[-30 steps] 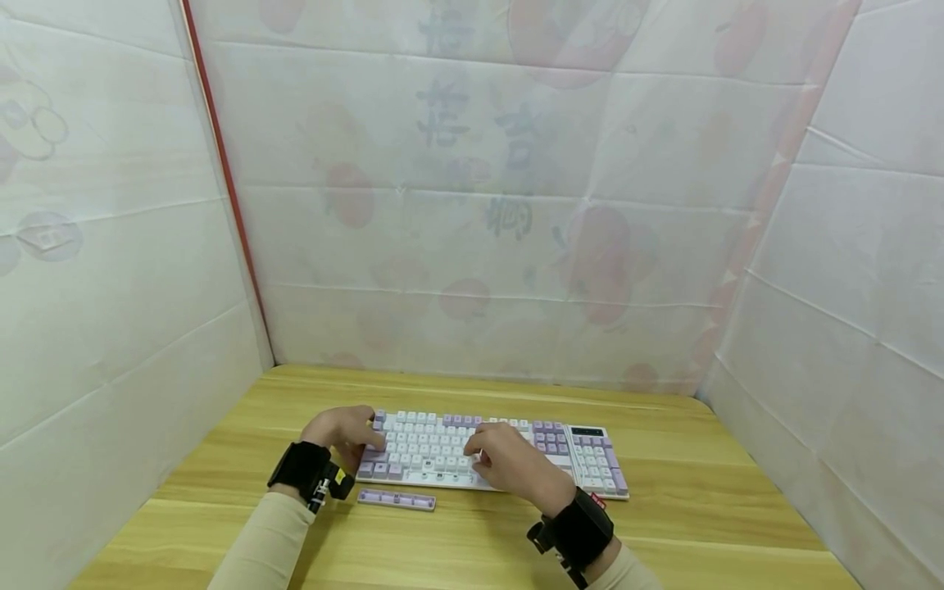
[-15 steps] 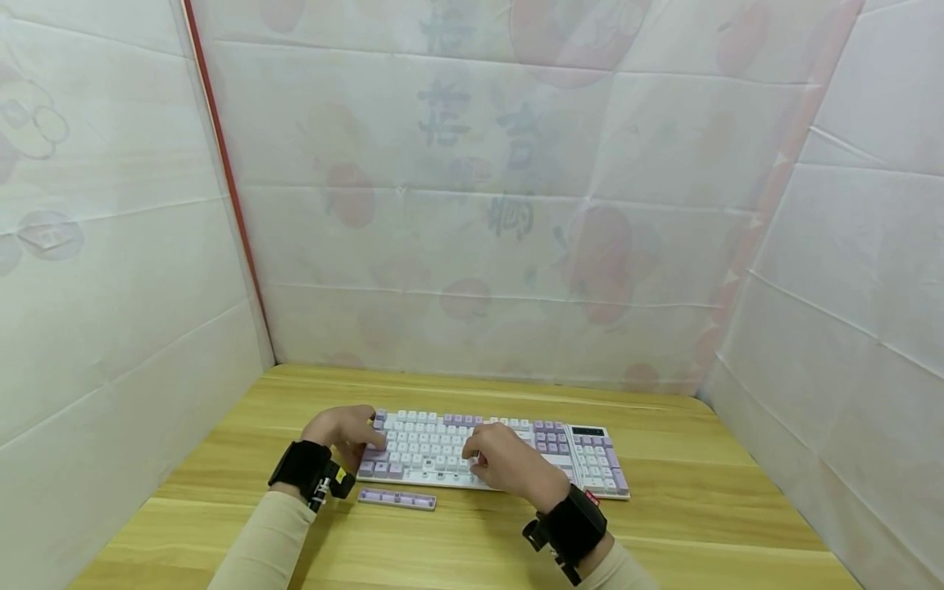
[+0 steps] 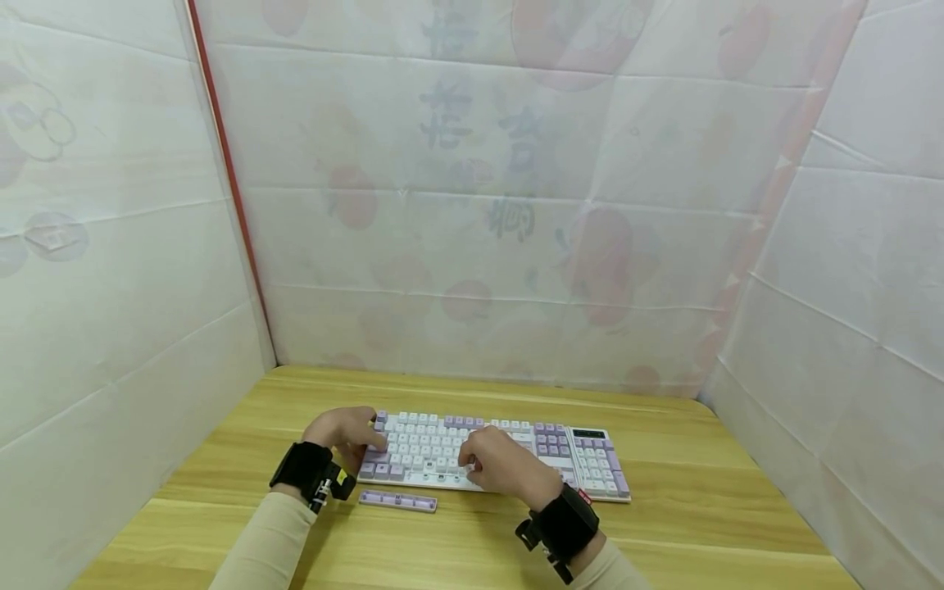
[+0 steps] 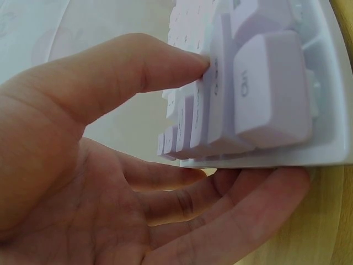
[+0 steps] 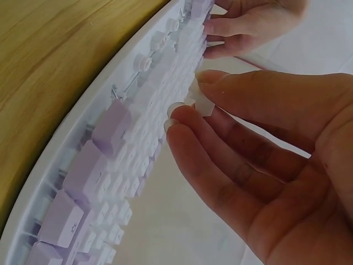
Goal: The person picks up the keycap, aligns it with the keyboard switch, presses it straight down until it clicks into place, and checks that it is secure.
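A white and purple keyboard (image 3: 416, 449) lies on the wooden table. My left hand (image 3: 342, 430) grips its left end; in the left wrist view the thumb (image 4: 165, 66) rests on the keys and the other fingers lie along the side. Over the lower middle keys, my right hand (image 3: 509, 467) pinches a small white keycap (image 5: 204, 105) between thumb and fingers, seen in the right wrist view. Bare switches (image 5: 158, 41) and a wire show along the front row, where the long key is off. That long purple spacebar keycap (image 3: 398, 501) lies underside up in front of the keyboard.
A white cable (image 3: 574, 459) crosses the keyboard near the number pad, and a red tag (image 3: 585, 496) shows by its front edge. White printed sheets (image 3: 472, 246) stand behind and at both sides of the table (image 3: 701, 524).
My right hand has shifted slightly to the left over the keys. My left hand, the keyboard and the spacebar keycap stay in place.
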`<state>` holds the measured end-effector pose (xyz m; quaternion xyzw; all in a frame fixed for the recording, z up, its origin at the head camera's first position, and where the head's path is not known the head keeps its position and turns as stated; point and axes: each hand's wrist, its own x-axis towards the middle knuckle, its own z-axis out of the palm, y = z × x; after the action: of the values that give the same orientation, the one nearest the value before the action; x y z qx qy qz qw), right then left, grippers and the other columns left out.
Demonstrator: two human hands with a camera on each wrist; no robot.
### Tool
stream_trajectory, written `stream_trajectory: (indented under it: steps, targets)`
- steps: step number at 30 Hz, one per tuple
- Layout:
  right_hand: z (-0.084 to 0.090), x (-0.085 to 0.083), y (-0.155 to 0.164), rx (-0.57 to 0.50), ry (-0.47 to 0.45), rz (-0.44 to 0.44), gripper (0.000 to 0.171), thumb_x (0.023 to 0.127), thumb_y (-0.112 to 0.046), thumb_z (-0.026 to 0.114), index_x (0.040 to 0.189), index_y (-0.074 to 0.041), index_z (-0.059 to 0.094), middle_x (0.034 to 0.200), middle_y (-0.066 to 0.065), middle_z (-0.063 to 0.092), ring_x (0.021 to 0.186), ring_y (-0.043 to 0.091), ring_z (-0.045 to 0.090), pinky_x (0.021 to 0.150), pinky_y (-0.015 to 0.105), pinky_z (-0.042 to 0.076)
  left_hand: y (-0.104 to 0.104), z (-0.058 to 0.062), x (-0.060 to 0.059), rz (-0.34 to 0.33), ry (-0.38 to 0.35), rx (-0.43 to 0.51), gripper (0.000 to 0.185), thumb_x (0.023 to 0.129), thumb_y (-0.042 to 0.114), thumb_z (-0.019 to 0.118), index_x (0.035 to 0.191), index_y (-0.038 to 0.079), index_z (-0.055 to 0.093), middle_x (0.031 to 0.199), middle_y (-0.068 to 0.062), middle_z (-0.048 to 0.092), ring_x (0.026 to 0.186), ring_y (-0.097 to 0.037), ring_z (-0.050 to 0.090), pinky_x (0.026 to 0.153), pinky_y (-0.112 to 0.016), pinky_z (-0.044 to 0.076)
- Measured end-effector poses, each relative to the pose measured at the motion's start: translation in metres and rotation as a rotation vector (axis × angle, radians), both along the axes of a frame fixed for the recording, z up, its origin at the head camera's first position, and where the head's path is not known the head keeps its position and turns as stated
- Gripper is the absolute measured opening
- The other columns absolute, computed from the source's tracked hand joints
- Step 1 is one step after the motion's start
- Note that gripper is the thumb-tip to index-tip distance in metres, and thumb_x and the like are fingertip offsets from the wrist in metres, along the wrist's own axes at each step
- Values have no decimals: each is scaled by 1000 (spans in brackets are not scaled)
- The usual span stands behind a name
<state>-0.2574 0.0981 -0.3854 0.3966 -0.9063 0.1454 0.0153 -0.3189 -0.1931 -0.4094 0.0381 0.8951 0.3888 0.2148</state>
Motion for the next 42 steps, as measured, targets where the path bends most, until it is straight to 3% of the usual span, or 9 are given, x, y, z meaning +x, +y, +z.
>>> stream_trajectory:
  steps: [35, 42]
  targets:
    - [6, -8, -20, 12, -20, -14, 15, 82, -3, 70, 94, -11, 74, 90, 1, 72, 79, 6, 63, 70, 14, 52, 1, -2, -3, 6, 8, 13, 50, 80, 16, 70, 121, 0, 47, 94, -16, 62, 77, -25, 66, 64, -42, 59]
    - [5, -11, -26, 14, -19, -11, 15, 83, -6, 69, 96, -13, 74, 91, -1, 70, 79, 5, 61, 70, 15, 51, 0, 0, -4, 5, -8, -11, 63, 80, 18, 71, 131, -2, 42, 96, -15, 61, 78, -24, 65, 66, -40, 59]
